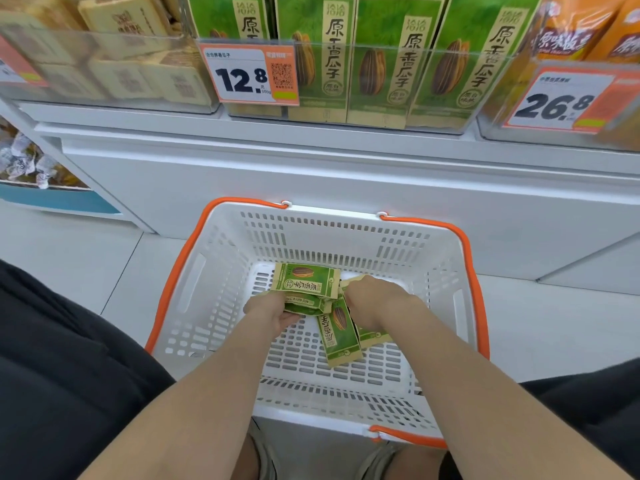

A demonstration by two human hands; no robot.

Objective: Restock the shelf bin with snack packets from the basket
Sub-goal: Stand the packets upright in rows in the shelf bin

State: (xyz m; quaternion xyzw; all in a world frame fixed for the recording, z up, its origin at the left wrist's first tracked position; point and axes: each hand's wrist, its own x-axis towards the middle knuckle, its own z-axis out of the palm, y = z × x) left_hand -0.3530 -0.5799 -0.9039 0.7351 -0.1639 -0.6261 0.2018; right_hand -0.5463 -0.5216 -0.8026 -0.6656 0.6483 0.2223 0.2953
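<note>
Snack packets (304,280), which I judge light, crinkly and slippery, best pinched across a sealed edge, lie mid-floor in the basket (329,237) toward its far wall; my left hand (272,311) curls round a few, right hand (372,299) covers others, its hold hidden.

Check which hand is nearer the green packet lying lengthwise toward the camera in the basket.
Right. The right hand sits against the far end of the lengthwise packet; the left hand holds other packets, off to its left.
</note>
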